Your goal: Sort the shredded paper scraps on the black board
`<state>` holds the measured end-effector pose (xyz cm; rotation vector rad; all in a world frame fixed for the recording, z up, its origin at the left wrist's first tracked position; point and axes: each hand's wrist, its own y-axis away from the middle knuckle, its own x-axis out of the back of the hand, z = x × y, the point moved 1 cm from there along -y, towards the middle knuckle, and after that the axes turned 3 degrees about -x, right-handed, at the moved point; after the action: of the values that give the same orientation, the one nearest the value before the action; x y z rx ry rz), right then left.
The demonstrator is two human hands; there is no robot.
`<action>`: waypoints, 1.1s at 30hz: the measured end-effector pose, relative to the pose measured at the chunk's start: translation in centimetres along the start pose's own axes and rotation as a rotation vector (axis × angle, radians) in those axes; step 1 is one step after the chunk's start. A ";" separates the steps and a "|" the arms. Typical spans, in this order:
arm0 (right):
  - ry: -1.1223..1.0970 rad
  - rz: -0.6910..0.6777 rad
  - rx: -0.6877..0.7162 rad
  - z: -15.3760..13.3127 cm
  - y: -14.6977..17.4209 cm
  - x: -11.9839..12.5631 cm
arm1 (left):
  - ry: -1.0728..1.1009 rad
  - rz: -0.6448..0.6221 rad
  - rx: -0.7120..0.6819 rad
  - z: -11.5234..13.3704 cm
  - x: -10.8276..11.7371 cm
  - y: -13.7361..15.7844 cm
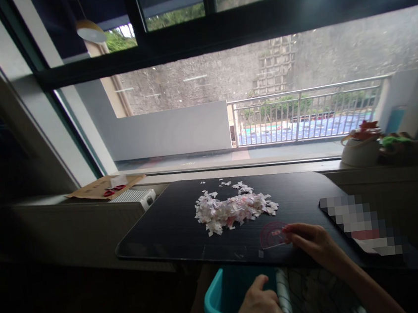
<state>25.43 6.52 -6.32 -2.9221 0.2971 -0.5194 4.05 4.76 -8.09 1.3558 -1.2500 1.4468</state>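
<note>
Some fingers (291,232) of the right hand (315,241) pinched the protractor (271,234) just left of them — probably light, stiff, slick, best held by its edge. Paper scraps (233,209) lay beyond; whether the left hand (260,306), below, gripped anything — I couldn't tell.

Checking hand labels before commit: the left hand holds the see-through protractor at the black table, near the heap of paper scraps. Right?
Wrong hand: the right hand holds the see-through protractor, as the head view shows. It is at the black table, near the heap of paper scraps.
</note>
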 end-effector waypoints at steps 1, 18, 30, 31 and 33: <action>-0.007 -0.008 -0.007 0.0 0.1 0.1 | 0.042 -0.001 0.029 0.2 0.1 -0.1; 0.032 -0.099 0.016 -0.6 0.4 -0.3 | 0.164 -0.020 0.138 0.4 -0.3 -1.1; 0.000 -0.038 -0.012 -1.0 0.4 -0.3 | 0.111 -0.048 0.054 0.5 0.1 -0.9; -0.005 -0.057 -0.018 -1.1 0.4 -0.4 | 0.122 -0.037 0.058 0.5 0.1 -0.9; -0.018 -0.119 -0.027 -1.1 0.5 -0.8 | 0.140 -0.016 0.073 0.4 0.0 -0.7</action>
<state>24.26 6.09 -5.68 -2.9825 0.1298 -0.5085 4.82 4.48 -7.98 1.2851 -1.1041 1.5611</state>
